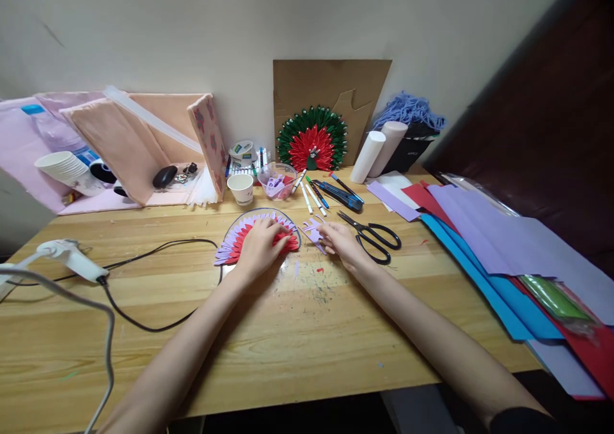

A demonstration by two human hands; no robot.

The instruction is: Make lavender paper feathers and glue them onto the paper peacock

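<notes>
A half-round paper fan (pixel 233 241) of red and lilac strips, on a backing edged with a dark line, lies on the table. My left hand (pixel 263 242) rests on its red strips from above, thumb and forefinger apart. To the right of the fan, my right hand (pixel 338 240) pinches a small piece of lilac paper (pixel 314 231) with cut strips at its end. Black-handled scissors (pixel 371 234) lie partly spread just beyond my right hand. Small paper scraps (pixel 320 270) are scattered between my forearms.
Behind stand a paper cup (pixel 240 189), a clear bowl (pixel 277 181) of paper strips, several markers (pixel 307 199) and a blue cutter (pixel 341 195). A finished peacock fan (pixel 311 141) leans on cardboard. Coloured sheets (pixel 494 229) cover the right side; a cable (pixel 158 328) loops at left.
</notes>
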